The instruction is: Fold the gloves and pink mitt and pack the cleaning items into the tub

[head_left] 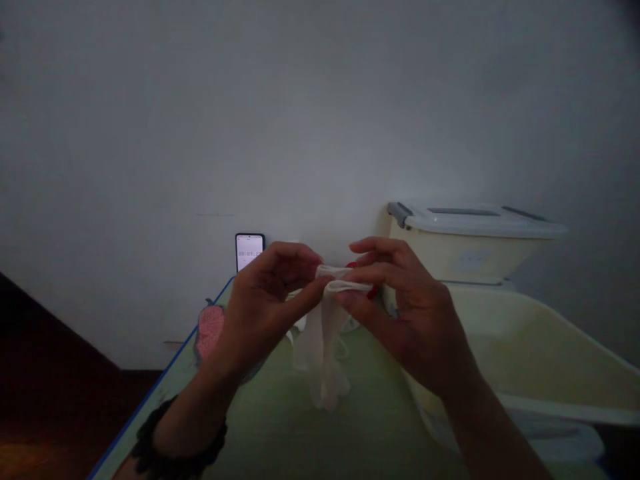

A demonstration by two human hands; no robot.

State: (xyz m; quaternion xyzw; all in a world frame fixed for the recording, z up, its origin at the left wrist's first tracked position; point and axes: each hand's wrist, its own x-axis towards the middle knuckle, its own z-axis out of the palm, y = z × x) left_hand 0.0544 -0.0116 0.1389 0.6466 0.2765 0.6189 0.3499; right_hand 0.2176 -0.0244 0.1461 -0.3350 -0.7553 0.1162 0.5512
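Note:
Both hands pinch the wide opening of a thin white glove (pixel 327 360), which hangs limp between them; its lower end is blurred. My left hand (pixel 273 293) has thumb and fingers closed on the left side of the cuff. On the right side, my right hand (pixel 405 300) grips the cuff between thumb and fingers, with its upper fingers lifted a little. The cuff's edge forms two pale folds near the fingertips. Something red and some white items lie behind the hands, mostly hidden.
A green table (pixel 280 433) with a blue edge stands against the wall. A phone (pixel 249 250) showing a timer leans there. Left of my wrist lies a pink and grey cloth item (pixel 210 327). A lidded bin (pixel 450 250) and an open cream tub (pixel 540 347) are on the right.

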